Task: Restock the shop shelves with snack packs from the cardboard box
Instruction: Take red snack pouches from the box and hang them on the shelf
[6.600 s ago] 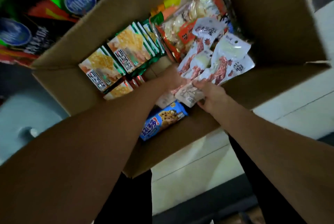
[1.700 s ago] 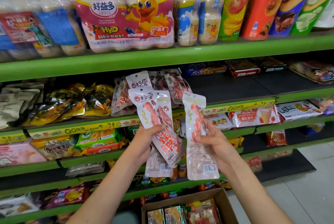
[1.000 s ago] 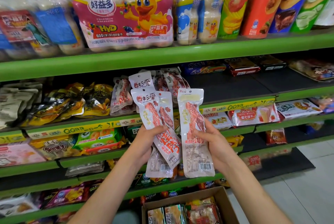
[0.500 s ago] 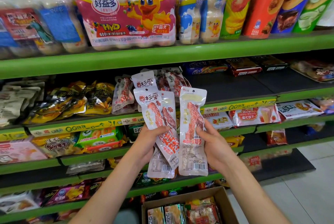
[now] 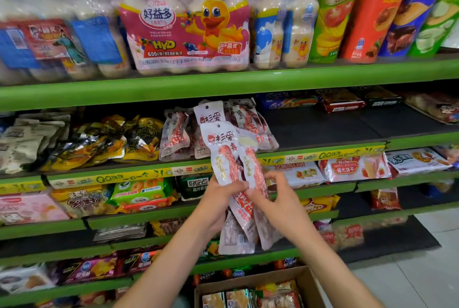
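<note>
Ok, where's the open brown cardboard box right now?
In the head view, the brown cardboard box sits on the floor at the bottom centre, below both hands and before the lowest green shelf.

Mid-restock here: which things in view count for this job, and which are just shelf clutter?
In play:
- white-and-red snack packs, gripped by left hand and right hand
- matching packs on the shelf
- cardboard box

Ignore:
- duck-label drink multipack
- crisp tubes
- gold pouches

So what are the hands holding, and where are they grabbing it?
Both hands hold a bunch of white-and-red snack packs. The left hand and the right hand grip them around the middle, thumbs in front.
</note>
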The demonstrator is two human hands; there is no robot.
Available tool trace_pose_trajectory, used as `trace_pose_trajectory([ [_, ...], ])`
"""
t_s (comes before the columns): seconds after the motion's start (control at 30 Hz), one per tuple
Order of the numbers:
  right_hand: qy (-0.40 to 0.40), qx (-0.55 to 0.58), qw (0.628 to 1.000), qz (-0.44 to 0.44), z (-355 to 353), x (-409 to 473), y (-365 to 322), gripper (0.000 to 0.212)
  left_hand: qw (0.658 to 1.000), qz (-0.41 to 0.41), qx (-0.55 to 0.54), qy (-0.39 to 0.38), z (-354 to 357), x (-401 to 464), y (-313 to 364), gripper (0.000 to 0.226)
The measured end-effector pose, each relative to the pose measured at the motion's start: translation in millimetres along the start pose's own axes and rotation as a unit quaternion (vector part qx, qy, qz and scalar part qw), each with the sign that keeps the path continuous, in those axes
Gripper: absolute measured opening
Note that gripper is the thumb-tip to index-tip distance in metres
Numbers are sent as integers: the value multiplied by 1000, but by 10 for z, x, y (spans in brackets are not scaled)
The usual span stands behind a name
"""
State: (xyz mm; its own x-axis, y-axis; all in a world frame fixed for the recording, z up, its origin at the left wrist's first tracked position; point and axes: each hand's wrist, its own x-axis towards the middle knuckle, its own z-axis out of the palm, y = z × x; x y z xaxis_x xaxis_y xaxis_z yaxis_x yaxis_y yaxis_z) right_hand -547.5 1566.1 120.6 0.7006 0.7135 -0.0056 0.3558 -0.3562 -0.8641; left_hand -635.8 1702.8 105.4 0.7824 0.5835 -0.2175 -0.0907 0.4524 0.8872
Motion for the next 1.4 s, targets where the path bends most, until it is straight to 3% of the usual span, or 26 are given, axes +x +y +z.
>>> trace_pose_trajectory([
  [0.1,-95,-14,995,-28,-16,-53,-99,76,999,21,-19,15,-60,27,106,43],
  [0.17,-113,2,993,-32,-7,-31,-119,84,999,23,-33,19,-88,42,157,39],
  [0.27,-111,163,980,38,-45,72,-198,65,999,17,-32,40,-132,39,219,30],
  [0.37,-91,359,916,157,-126,238,-290,34,996,20,-30,81,-257,19,306,21],
  [0.47,-58,410,889,197,-208,447,-324,20,991,40,-37,120,-421,-34,446,30],
  [0.63,-22,238,965,111,-198,946,-496,15,986,55,-38,153,-618,-145,609,25],
  [0.83,45,51,998,0,-94,1617,-804,14,984,69,-41,156,-723,-276,649,27],
  [0.93,56,-13,998,0,-47,1789,-918,22,986,68,-42,146,-756,-321,654,30],
  [1.0,29,-115,993,19,-23,1810,-915,32,986,65,-46,147,-777,-337,659,30],
  [1.13,21,-316,949,10,-4,1686,-747,53,986,67,-51,147,-805,-339,678,31],
  [1.23,58,-312,946,-69,20,1639,-636,50,985,64,-49,149,-791,-328,675,30],
  [1.4,-1,-365,924,-112,95,1509,-609,46,987,48,-36,149,-697,-283,683,33],
])
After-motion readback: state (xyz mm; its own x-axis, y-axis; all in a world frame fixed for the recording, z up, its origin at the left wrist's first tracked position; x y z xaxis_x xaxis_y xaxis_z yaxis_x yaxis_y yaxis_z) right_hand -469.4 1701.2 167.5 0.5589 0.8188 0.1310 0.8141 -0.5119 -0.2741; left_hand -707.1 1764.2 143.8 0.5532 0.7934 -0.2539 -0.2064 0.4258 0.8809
